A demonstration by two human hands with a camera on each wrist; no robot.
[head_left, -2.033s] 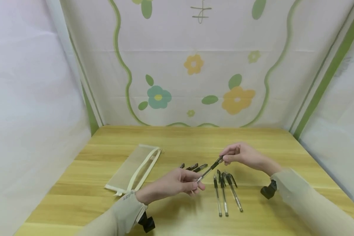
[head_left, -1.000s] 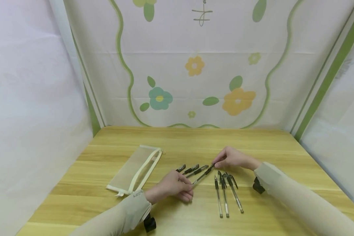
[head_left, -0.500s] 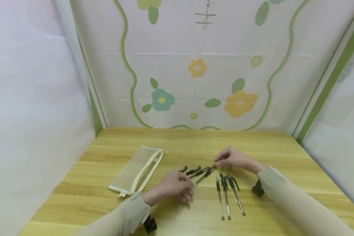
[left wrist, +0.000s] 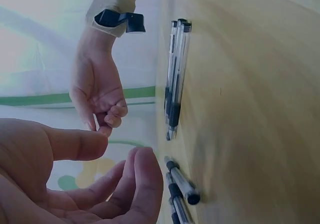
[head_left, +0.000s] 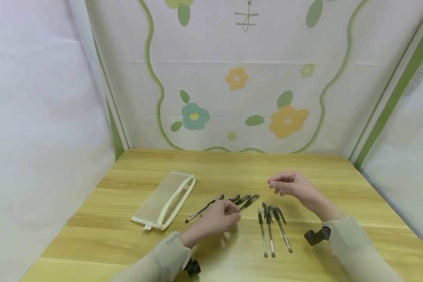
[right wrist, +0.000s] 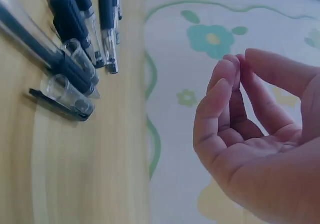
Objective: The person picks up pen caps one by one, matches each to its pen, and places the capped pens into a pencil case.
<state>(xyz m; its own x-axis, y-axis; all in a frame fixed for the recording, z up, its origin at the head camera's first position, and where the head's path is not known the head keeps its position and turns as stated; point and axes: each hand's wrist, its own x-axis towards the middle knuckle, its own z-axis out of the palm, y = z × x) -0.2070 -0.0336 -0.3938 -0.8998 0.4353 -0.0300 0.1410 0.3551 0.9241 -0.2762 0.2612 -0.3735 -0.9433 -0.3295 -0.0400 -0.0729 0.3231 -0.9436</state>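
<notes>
Several capped black gel pens lie slanted in a row on the table, from the leftmost pen (head_left: 205,208) to the rightmost pen (head_left: 249,201). Over the near ends of this row is my left hand (head_left: 216,217), its fingers loosely bent with nothing between thumb and fingertips; it hides parts of the pens. My right hand (head_left: 299,192) hovers beyond three uncapped pens (head_left: 271,235), fingers relaxed and holding nothing. Clear caps with black clips, such as the right-hand cap (head_left: 281,215), lie by those pens' tips. The right wrist view shows one loose cap (right wrist: 72,101) up close.
A beige mesh pencil pouch (head_left: 158,197) lies left of the capped pens, its zipped side gaping. The wooden table (head_left: 120,243) ends at a flowered cloth backdrop (head_left: 211,86), with pale cloth walls on both sides.
The pen held between both hands has been laid at the right end of the capped row and released. My right hand has then lifted away rightward; my left hand has shifted slightly right.
</notes>
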